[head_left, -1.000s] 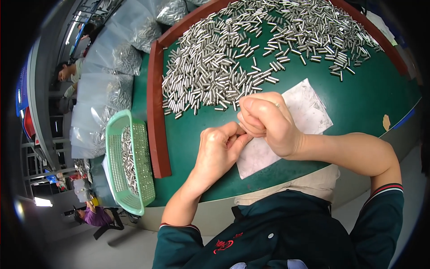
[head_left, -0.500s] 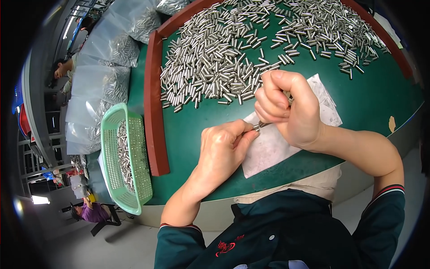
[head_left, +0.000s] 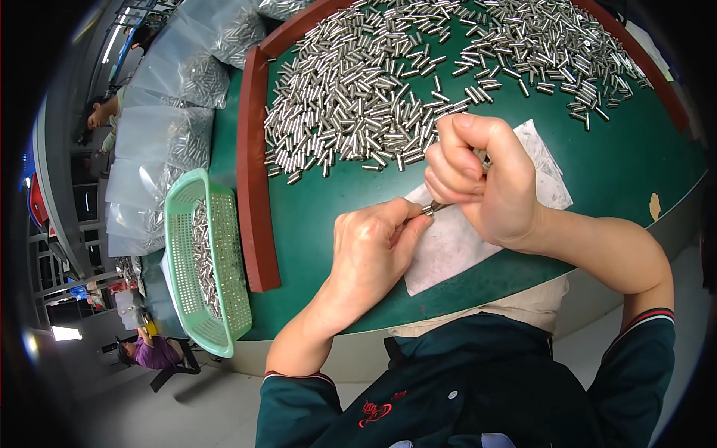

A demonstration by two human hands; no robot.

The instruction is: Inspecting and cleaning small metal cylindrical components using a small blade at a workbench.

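Between the thumb and fingertips of my left hand (head_left: 372, 243) is a small shiny metal cylinder (head_left: 427, 211), its end sticking out. My right hand (head_left: 485, 175) is curled into a fist around a thin dark tool (head_left: 440, 205) whose tip meets the cylinder. Most of that tool is hidden in the fist, so its kind does not show. Both hands hover over a smudged white sheet (head_left: 448, 250) lying on the green tabletop (head_left: 314, 224). Beyond them spreads a large pile of similar metal cylinders (head_left: 358, 104).
Red-brown rails (head_left: 258, 187) border the table. Left of the near rail stands a pale green plastic basket (head_left: 237, 299) with cylinders inside. Clear plastic bags (head_left: 187, 138) of metal pieces line the far left. Another person in purple (head_left: 157, 353) is in the background.
Both hands keep nearly the same pose, the tool tip still at the cylinder. The view has shifted very slightly.
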